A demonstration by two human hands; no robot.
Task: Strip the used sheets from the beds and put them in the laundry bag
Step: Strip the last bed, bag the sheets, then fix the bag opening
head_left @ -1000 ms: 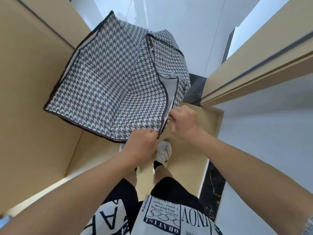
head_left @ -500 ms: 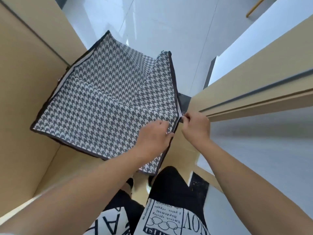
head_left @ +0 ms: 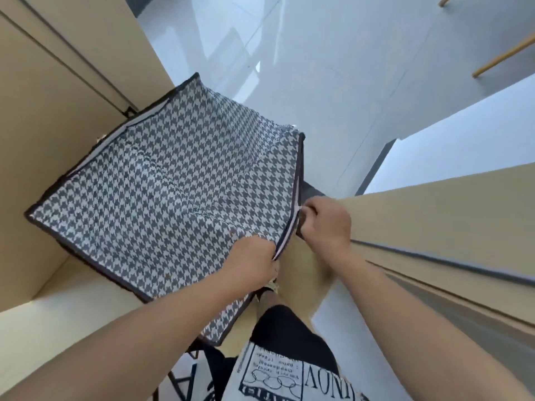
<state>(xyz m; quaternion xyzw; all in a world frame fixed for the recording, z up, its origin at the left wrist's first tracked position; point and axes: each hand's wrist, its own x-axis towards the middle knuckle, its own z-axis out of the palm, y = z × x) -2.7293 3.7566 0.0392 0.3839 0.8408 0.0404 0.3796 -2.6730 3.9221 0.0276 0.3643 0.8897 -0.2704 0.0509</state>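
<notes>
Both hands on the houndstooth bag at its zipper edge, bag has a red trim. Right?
Not quite: the trim is dark, near black, not red, as the head view shows. The rest holds: the left hand grips the houndstooth bag near its zipper edge, and the right hand pinches at that same edge.

On our white shirt (head_left: 278, 374), printed upside down to us, we read only "VONIN"; the smaller lines are too blurred.

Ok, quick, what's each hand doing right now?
Left hand: gripping the laundry bag at its edge.
Right hand: pinching the bag's zipper edge.
</notes>
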